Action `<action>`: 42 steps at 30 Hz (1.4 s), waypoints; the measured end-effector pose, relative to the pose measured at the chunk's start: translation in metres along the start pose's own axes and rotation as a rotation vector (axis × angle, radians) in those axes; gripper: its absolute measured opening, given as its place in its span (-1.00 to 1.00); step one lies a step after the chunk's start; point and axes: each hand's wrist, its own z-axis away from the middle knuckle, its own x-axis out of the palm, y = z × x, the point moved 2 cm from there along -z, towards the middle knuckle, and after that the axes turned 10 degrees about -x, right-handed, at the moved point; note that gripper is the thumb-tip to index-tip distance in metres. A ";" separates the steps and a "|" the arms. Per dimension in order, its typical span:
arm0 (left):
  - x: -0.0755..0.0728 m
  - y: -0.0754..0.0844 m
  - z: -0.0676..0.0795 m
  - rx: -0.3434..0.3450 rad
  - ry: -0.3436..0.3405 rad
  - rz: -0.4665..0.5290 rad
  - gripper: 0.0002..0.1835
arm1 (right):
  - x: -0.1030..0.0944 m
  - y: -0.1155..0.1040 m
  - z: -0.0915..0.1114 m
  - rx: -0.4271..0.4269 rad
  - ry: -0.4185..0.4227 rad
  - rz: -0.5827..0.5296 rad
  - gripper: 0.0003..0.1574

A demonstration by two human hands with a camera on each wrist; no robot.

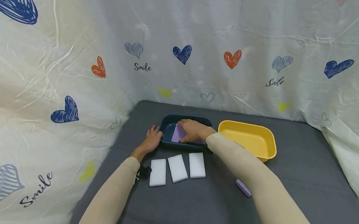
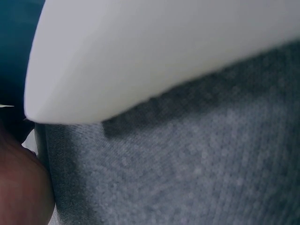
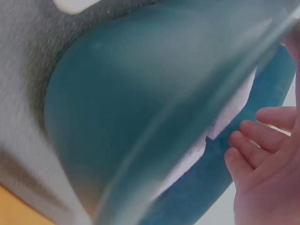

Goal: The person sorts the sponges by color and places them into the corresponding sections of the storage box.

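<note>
A dark teal bin (image 1: 172, 146) stands toward the back of the table. My left hand (image 1: 152, 140) rests against its left end with the fingers extended. Inside the bin, my right hand (image 1: 193, 129) reaches over a purple sponge (image 1: 177, 133) and covers part of it. In the right wrist view the fingers of my right hand (image 3: 267, 168) are loosely bent beside two pale purple sponge edges (image 3: 234, 105), with a gap showing between fingertips and sponges. A white sponge (image 2: 140, 51) fills the top of the left wrist view, close to the left wrist.
Three white sponges (image 1: 178, 168) lie in a row in front of the teal bin. A yellow bin (image 1: 269, 144) stands to its right, partly behind the right sleeve. Another purple sponge (image 1: 243, 188) lies near the right forearm. A printed curtain (image 1: 208, 74) hangs behind the grey table.
</note>
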 end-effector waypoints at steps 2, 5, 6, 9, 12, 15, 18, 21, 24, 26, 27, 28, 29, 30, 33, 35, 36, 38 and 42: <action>0.000 -0.002 -0.003 0.008 0.007 0.000 -0.18 | -0.005 0.001 0.003 0.000 0.002 0.004 0.24; 0.001 -0.007 -0.008 0.019 0.014 -0.007 -0.18 | -0.012 0.003 0.007 0.004 0.005 0.000 0.24; 0.002 -0.009 -0.010 0.019 0.016 -0.005 -0.17 | -0.014 0.003 0.008 0.005 0.005 -0.003 0.24; 0.003 -0.015 -0.016 0.018 0.012 0.010 -0.11 | -0.019 0.006 0.013 0.006 -0.003 -0.007 0.25; 0.005 -0.020 -0.021 0.013 0.011 0.020 -0.06 | -0.022 0.008 0.018 0.005 -0.005 -0.016 0.25; 0.006 -0.024 -0.024 0.014 0.006 0.014 -0.07 | -0.023 0.010 0.024 0.006 -0.001 -0.010 0.24; 0.006 -0.023 -0.022 0.016 0.006 0.000 -0.13 | -0.024 0.011 0.030 0.010 0.001 -0.001 0.24; 0.004 -0.017 -0.015 0.026 0.007 -0.006 -0.20 | -0.027 0.011 0.037 0.014 0.000 -0.006 0.24; 0.001 -0.009 -0.006 0.049 0.014 -0.015 -0.24 | -0.032 0.011 0.043 0.022 0.001 0.000 0.25; -0.001 -0.004 -0.002 0.063 0.015 -0.012 -0.25 | -0.036 0.011 0.048 0.025 0.005 0.008 0.25; -0.002 -0.002 -0.001 0.064 0.017 -0.013 -0.25 | -0.037 0.011 0.049 0.025 0.008 0.014 0.25; -0.002 -0.001 0.000 0.062 0.016 -0.014 -0.25 | -0.038 0.012 0.051 0.023 0.010 0.020 0.25; -0.003 -0.001 0.001 0.059 0.009 -0.013 -0.24 | -0.039 0.012 0.053 0.023 0.012 0.021 0.24; -0.003 0.001 0.002 0.051 0.005 -0.016 -0.23 | -0.040 0.012 0.055 0.022 0.013 0.018 0.24; -0.003 0.001 0.003 0.033 0.004 -0.032 -0.22 | -0.041 0.012 0.060 0.027 0.011 0.015 0.22; -0.003 0.001 0.003 0.035 -0.004 -0.038 -0.21 | -0.041 0.012 0.064 0.032 0.008 0.017 0.21; -0.003 0.000 0.003 0.035 0.001 -0.041 -0.21 | -0.041 0.012 0.066 0.032 0.007 0.019 0.21; -0.003 0.000 0.002 0.042 -0.003 -0.037 -0.20 | -0.041 0.012 0.070 0.030 0.009 0.023 0.20; -0.001 -0.006 -0.004 0.037 -0.006 -0.018 -0.19 | -0.041 0.013 0.079 0.019 0.011 0.037 0.20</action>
